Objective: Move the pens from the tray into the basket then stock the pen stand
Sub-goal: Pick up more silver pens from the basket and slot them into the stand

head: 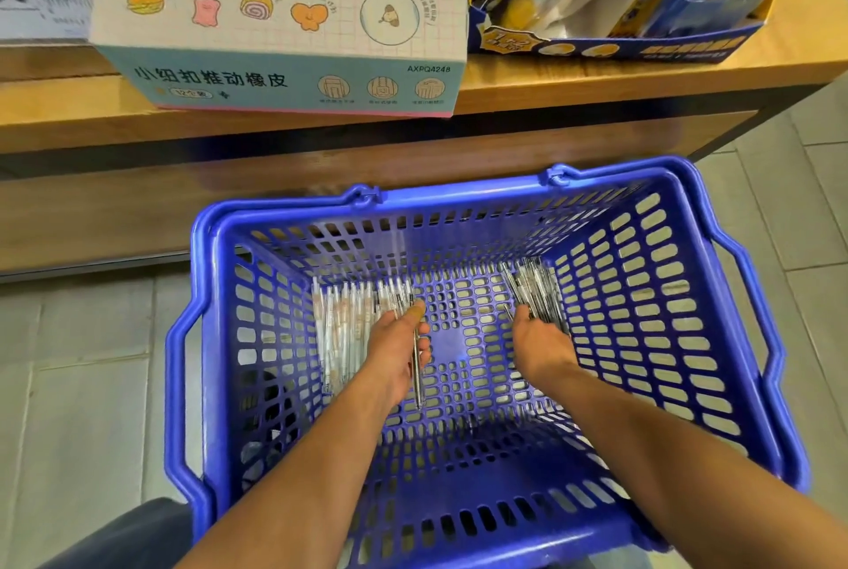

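Pens (348,330) in blue basket (459,196), left hand (399,352) gripping one bunch, right hand (539,346) curled around another bunch

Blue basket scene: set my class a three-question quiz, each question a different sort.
1. True or false: the pens lie in one single pile in the blue basket.
2. The left hand holds: A) a pen, B) an eraser, C) nothing.
3. The right hand reaches into the pens on which side?

Key: 1 false, two piles; 2 A; 3 the right-side pile.
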